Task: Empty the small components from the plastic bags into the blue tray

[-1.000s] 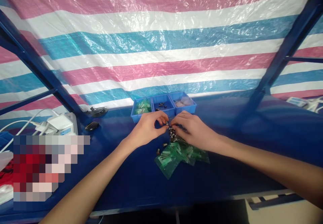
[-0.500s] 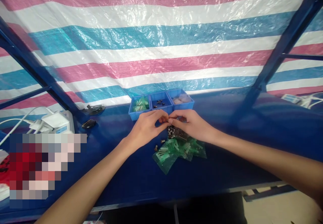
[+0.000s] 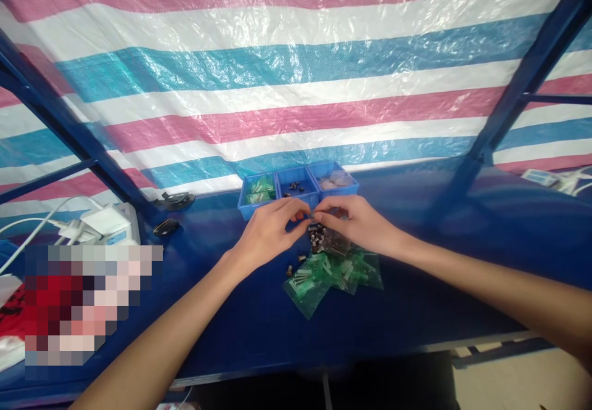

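My left hand point(image 3: 280, 224) and my right hand point(image 3: 348, 220) meet fingertip to fingertip above the table, both in a pinch. What lies between the fingertips is too small to name. Just below them is a heap of small dark and silvery metal pieces point(image 3: 317, 238), partly covered by my right hand. Nearer to me lie green plastic bags point(image 3: 309, 283) with pale, slender screw-like pieces inside. Two loose metal pieces point(image 3: 290, 270) rest left of the bags. Behind my hands stands a blue three-part bin point(image 3: 296, 179); green bags, a few dark pieces and pale bags fill its sections.
Left of the bin lie a black computer mouse point(image 3: 166, 227) and a dark flat object point(image 3: 176, 200). White chargers and cables point(image 3: 104, 222) crowd the left side, near a blurred-out patch. Blue frame posts point(image 3: 509, 102) and a striped sheet point(image 3: 296, 77) stand behind the blue table point(image 3: 444, 274).
My fingertips stay close together, with only a slight shift in the fingers. The whole view has moved a little, so things sit slightly further right.
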